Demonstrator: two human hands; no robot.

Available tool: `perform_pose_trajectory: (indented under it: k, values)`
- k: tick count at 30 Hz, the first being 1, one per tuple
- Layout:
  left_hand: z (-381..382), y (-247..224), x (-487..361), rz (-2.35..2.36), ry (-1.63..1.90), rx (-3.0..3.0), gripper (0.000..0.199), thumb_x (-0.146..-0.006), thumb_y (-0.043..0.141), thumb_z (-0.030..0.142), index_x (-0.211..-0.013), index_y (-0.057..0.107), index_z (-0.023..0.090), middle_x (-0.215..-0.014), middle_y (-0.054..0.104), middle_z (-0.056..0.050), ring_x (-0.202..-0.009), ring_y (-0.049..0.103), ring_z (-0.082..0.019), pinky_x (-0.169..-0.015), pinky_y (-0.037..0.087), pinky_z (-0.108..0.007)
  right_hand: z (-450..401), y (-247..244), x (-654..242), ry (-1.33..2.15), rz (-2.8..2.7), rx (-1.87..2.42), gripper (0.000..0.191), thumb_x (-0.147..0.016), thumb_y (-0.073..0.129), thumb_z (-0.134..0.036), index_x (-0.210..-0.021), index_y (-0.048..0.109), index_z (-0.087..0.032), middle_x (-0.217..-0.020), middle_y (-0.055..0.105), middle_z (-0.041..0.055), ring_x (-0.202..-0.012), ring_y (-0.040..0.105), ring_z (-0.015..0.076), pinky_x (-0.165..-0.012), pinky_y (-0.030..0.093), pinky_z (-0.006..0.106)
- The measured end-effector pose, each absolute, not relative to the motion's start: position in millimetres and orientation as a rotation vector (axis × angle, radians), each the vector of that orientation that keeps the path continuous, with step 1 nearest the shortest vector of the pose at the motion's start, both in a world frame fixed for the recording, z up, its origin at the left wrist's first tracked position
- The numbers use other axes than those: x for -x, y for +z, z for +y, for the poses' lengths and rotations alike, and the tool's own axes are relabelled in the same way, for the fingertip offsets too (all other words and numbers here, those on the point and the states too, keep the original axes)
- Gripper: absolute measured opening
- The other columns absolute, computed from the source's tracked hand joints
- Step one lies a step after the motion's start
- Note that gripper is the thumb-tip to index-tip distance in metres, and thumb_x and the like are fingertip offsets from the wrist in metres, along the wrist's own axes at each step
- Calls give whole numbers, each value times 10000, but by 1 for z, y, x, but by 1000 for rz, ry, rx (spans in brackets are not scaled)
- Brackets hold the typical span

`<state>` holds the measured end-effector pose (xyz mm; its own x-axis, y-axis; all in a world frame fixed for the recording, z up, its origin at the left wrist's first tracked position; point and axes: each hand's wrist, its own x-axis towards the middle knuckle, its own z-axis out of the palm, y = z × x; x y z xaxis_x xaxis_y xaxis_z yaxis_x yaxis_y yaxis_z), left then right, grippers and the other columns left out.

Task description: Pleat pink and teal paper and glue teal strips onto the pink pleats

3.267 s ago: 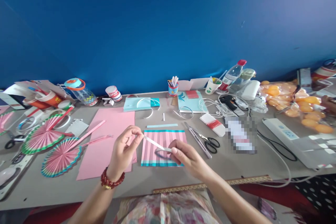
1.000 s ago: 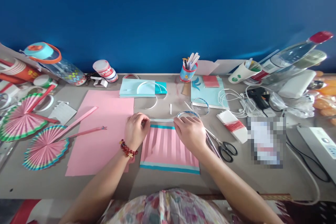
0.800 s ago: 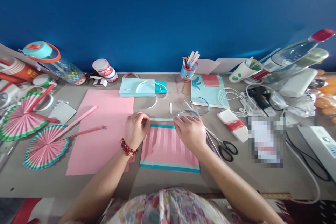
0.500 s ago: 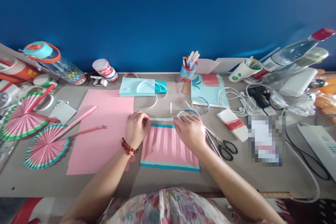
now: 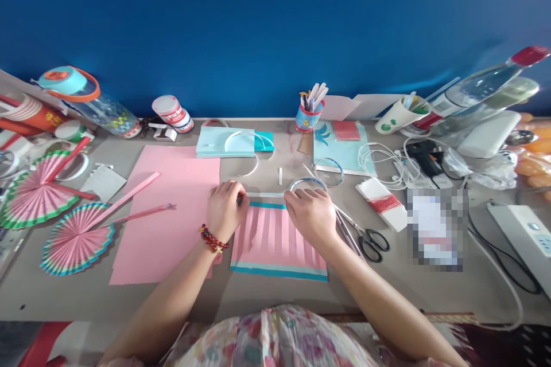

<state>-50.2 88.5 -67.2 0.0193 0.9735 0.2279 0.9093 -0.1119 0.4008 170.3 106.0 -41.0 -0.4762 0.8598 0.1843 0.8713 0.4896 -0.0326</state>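
A pink paper sheet (image 5: 275,246) lies in front of me, with teal and pale blue bands along its near edge and a teal band at the far edge. Just beyond it runs a narrow pale strip (image 5: 266,195), spanning the gap between my hands. My left hand (image 5: 227,212) is closed at the strip's left end, with a red bead bracelet on the wrist. At the other end my right hand (image 5: 312,212) is closed too, knuckles up, over the sheet's far right corner. Both hands hide the strip's ends and their own fingertips.
Large pink sheets (image 5: 172,206) lie at left, beside two pleated paper fans (image 5: 77,235). Black-handled scissors (image 5: 373,245) rest right of my right hand. A tape roll (image 5: 307,183) sits behind it. Cups, bottles, white earphones (image 5: 390,163) and a power strip (image 5: 523,241) line the back and right.
Hardly anything differs. Both hands keep their place at the strip's ends, and the left wrist has shifted very slightly to the right.
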Motion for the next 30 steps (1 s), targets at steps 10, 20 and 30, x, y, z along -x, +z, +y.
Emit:
perform_pose_trajectory:
  k: [10, 20, 30]
  values:
    - [88, -66, 50, 2001, 634, -2176, 137, -811, 574, 120, -772, 492, 222, -797, 583, -17, -808, 588, -211, -742, 368, -344, 108, -40, -168, -92, -2577, 1540, 151, -868, 537, -137, -782, 647, -194, -643, 638, 9, -571, 475, 137, -611, 168, 322]
    - [90, -73, 56, 1974, 710, -2118, 159, -792, 560, 111, -876, 483, 222, -853, 602, -23, -783, 605, -209, -747, 404, -346, 110, -39, -168, -81, -2575, 1544, 145, -868, 546, -155, -777, 650, -196, -646, 641, 5, -581, 489, 138, -608, 173, 321]
    - [82, -61, 56, 1760, 1023, -2069, 298, -865, 428, 66, -1083, 547, 231, -1060, 635, -66, -992, 627, -208, -873, 509, -367, 109, -39, -170, -85, -2542, 1525, 173, -890, 529, -169, -765, 645, -195, -651, 639, 10, -586, 475, 136, -609, 173, 318]
